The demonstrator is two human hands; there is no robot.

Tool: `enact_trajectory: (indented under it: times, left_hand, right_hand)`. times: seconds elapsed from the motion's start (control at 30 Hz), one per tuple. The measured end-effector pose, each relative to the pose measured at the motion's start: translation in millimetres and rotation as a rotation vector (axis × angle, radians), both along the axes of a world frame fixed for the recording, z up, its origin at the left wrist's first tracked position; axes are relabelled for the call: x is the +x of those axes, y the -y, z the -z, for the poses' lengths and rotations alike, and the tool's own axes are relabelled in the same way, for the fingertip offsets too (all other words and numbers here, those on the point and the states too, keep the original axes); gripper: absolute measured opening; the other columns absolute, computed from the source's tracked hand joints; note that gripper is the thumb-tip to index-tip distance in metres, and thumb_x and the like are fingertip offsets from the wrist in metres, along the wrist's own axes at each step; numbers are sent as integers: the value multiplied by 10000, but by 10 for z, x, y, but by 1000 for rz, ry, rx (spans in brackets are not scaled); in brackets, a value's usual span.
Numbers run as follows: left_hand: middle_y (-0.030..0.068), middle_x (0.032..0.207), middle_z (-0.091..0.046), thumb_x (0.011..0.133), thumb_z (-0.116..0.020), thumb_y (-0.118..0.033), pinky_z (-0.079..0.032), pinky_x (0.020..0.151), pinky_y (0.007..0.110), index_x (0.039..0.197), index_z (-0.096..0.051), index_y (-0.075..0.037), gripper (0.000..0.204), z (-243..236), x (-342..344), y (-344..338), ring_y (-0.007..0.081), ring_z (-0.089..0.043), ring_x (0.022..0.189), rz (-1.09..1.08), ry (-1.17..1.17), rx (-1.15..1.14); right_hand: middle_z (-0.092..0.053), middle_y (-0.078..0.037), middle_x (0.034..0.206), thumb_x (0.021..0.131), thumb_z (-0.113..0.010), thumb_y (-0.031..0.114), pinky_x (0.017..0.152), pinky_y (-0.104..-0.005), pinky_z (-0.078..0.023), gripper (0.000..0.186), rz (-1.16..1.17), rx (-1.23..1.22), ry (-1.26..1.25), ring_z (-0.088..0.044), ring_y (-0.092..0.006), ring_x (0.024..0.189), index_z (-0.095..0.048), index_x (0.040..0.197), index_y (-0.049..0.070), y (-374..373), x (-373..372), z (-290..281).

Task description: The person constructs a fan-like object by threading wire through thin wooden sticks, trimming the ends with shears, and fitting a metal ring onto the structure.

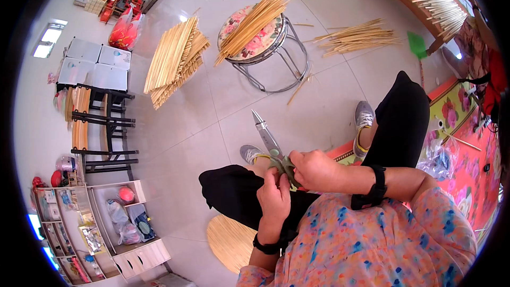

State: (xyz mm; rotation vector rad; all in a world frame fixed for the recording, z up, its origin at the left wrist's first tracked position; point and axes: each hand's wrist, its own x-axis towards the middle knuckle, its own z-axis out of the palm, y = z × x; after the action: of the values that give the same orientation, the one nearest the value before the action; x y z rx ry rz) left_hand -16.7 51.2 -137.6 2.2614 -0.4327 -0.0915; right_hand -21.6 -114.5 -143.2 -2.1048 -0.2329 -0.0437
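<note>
In front of my lap I hold a pair of scissors (270,141) with grey-silver blades together and dull green handles. The tips point away from me, toward the floor. My right hand (317,170) is closed round the handle on the right. My left hand (273,196) grips the other handle from below, its fingers bent over it. Parts of both handles are hidden by my fingers. Beyond the scissors, a bundle of thin bamboo sticks (252,29) lies across a round floral stool (245,55).
Stacked stick bundles (175,61) lie left of the stool, with loose sticks (358,38) to its right. A round woven stick mat (229,242) lies beside my left leg. Folded black-framed furniture (106,122) and shelves (117,218) stand left. Another person (486,74) is at the right edge.
</note>
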Motion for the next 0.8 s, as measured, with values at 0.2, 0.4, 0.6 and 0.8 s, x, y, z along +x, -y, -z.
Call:
enact_trajectory:
  times: [0.2, 0.4, 0.6, 0.8]
  left_hand:
    - [141, 751, -655, 875, -590, -47, -498, 573, 296, 1022, -530, 32, 178, -3, -13, -37, 200, -659, 628, -63, -26, -59]
    - [98, 706, -639, 877, -593, -35, -480, 554, 241, 1028, -541, 39, 176, -23, 1, -88, 99, -610, 604, -65, -46, -142]
    - [60, 678, -612, 881, -583, -32, -443, 573, 214, 1006, -556, 48, 150, -28, -17, -56, 52, -526, 615, -92, -52, -177]
    - [96, 712, -652, 875, -606, -38, -483, 566, 228, 1030, -550, 57, 191, 3, -7, -71, 75, -600, 616, -65, -36, -190]
  right_hand:
    - [-562, -175, 627, 742, -612, 90, 518, -438, -499, 166, -16, -59, 8, -609, -375, 562, -506, 798, -25, -54, -6, -85]
    - [-569, -199, 616, 749, -612, 94, 514, -440, -499, 180, -70, -55, 22, -608, -389, 563, -501, 810, -33, -43, 6, -151]
    - [-580, -236, 615, 760, -604, 89, 516, -450, -500, 173, -32, -31, -51, -607, -411, 575, -498, 810, -38, -43, 2, -172]
    - [-566, -209, 581, 757, -606, 99, 505, -442, -500, 176, -44, -75, -38, -605, -400, 552, -503, 810, -32, -27, 1, -166]
